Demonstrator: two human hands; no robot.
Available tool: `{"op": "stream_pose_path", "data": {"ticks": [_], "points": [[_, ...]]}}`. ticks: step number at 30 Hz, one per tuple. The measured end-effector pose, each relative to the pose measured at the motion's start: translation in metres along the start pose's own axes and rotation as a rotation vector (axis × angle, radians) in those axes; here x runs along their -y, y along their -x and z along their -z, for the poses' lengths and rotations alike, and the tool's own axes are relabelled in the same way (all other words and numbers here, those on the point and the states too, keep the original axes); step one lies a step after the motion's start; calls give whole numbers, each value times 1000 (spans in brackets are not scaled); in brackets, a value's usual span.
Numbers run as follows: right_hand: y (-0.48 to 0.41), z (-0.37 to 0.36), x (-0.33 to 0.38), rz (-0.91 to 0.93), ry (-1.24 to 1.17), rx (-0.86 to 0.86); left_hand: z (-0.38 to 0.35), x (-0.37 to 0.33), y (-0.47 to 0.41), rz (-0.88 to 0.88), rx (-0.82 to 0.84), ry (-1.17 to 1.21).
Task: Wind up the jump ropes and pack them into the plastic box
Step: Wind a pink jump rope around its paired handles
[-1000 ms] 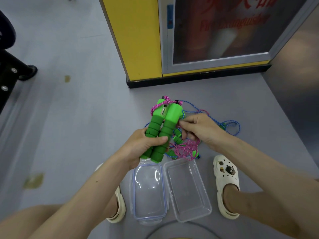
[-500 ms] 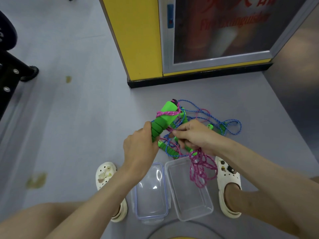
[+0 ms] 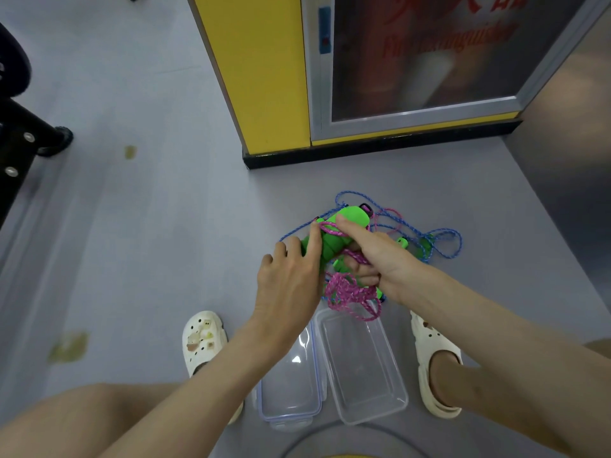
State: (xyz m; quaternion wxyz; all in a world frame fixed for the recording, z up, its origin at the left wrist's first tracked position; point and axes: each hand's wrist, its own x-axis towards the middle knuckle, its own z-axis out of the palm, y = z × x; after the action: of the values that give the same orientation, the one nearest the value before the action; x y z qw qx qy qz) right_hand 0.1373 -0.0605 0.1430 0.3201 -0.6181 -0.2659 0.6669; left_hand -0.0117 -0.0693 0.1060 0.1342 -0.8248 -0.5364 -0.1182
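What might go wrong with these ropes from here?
1. The pink rope hangs in loose loops below the green handles and crosses the blue rope lying on the floor; further winding may knot them together.
2. The thumb of the right hand pins only a couple of pink turns; they might slip and unwind.

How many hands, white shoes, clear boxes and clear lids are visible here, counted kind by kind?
Hands: 2, left hand and right hand
Shoes: 2, left shoe and right shoe
Boxes: 1, clear box
Lids: 1, clear lid
Total: 6
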Motion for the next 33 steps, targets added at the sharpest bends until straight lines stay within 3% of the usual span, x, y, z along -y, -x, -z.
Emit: {"op": "stream_pose_path", "data": {"ticks": [2,5,8,11,13,15,27,33], "points": [[-3,2,1,33,-49,-40,1,-1,0,34,104,143],[-6,10,5,98,-52,-52,15,1,-9,213,427,644],[-5,16,5,108,-50,57,25,13,-22,447,480,1044],[-3,17,4,90,-117,178,30,22,-23,688,715,1498],[-3,16,5,95,-120,213,29,23,-17,743,867,1714],[-3,14,5,98,-84,221,29,22,-14,759,913,1879],[-5,12,3,28,153,94,22,25,-19,910,539,1507],[-5,13,-2,-30,416,151,10,25,-12,670,340,948]]}}
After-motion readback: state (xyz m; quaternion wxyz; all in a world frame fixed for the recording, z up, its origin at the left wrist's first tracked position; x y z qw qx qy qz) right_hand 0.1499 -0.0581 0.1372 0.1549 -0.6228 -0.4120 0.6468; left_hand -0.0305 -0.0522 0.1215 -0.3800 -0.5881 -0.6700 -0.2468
